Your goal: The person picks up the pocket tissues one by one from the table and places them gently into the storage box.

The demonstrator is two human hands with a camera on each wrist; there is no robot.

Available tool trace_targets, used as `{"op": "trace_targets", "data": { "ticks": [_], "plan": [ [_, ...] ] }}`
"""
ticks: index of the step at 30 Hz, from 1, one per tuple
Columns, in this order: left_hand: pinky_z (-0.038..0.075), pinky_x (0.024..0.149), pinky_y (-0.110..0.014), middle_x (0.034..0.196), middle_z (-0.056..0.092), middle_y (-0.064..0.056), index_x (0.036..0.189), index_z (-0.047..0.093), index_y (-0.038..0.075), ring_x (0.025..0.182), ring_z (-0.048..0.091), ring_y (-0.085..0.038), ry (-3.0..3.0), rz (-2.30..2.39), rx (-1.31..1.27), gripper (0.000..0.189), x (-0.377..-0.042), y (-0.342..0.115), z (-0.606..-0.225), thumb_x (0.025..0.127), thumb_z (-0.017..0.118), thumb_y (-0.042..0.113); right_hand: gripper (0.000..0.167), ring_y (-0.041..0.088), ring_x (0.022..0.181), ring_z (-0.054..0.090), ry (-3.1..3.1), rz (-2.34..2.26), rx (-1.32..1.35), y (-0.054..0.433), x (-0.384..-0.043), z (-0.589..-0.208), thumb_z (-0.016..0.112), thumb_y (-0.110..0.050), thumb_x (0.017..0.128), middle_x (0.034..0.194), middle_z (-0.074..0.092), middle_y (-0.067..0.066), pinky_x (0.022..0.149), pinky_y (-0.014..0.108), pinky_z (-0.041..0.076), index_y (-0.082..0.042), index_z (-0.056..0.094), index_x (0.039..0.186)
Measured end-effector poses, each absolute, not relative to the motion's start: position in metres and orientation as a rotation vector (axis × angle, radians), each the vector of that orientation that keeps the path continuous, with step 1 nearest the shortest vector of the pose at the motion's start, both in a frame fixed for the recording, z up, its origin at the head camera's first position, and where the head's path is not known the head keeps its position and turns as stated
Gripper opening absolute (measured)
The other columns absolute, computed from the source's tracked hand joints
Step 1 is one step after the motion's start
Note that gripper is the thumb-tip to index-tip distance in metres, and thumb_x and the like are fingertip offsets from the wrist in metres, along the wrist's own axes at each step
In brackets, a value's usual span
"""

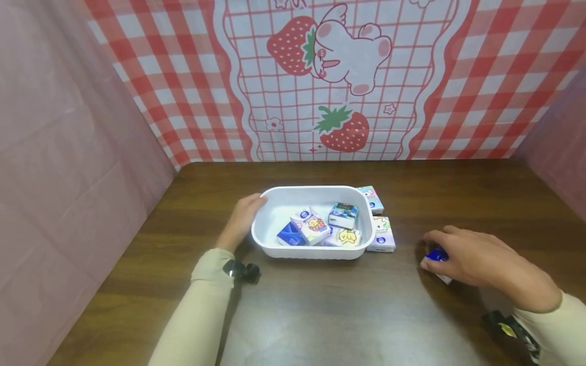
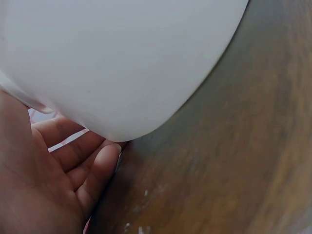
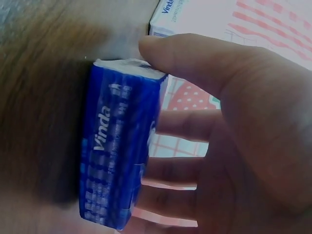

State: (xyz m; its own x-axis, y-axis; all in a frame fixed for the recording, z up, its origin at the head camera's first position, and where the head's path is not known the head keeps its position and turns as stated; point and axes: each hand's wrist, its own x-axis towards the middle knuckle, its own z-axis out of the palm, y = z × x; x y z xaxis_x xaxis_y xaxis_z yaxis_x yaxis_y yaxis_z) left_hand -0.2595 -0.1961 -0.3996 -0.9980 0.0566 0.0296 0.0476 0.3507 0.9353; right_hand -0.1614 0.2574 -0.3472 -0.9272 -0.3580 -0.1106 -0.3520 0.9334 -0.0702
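My left hand (image 1: 242, 218) holds the left end of a white plastic basin (image 1: 316, 252); in the left wrist view its fingers (image 2: 73, 148) curve beside the basin wall (image 2: 122, 58). Inside the basin lie several small tissue packs, among them a blue pack (image 1: 290, 235), a pack with a cartoon print (image 1: 313, 226) and a green-blue one (image 1: 343, 215). On the right, my right hand (image 1: 480, 256) grips a blue Vinda tissue pack (image 3: 119, 141) low at the table, thumb at one end and fingers along the far side. Its fingertips are hidden behind the pack.
Two more tissue packs, an upper one (image 1: 373, 203) and a lower one (image 1: 382, 236), lie against the basin's right side on the brown wooden table (image 1: 320, 305). A red-checked cloth (image 1: 183, 76) with strawberries hangs behind; pinkish cloth (image 1: 68, 152) hangs at the left.
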Motion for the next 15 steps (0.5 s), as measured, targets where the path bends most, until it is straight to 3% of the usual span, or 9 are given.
{"op": "trace_targets", "data": {
  "ticks": [15],
  "plan": [
    [0.056,0.074,-0.034,0.102,0.068,-0.014,0.123,0.065,0.004,0.088,0.065,-0.026,2.579,1.772,0.083,0.041,-0.2585,-0.1964,-0.3992,0.105,0.048,0.036,0.066,0.027,0.083,0.063,2.987,-0.079,-0.57,0.2564,-0.1621,-0.3471,0.074,-0.06,0.081,0.102,0.063,0.01,0.064,0.056,0.052,-0.01,0.066,0.123]
  ]
}}
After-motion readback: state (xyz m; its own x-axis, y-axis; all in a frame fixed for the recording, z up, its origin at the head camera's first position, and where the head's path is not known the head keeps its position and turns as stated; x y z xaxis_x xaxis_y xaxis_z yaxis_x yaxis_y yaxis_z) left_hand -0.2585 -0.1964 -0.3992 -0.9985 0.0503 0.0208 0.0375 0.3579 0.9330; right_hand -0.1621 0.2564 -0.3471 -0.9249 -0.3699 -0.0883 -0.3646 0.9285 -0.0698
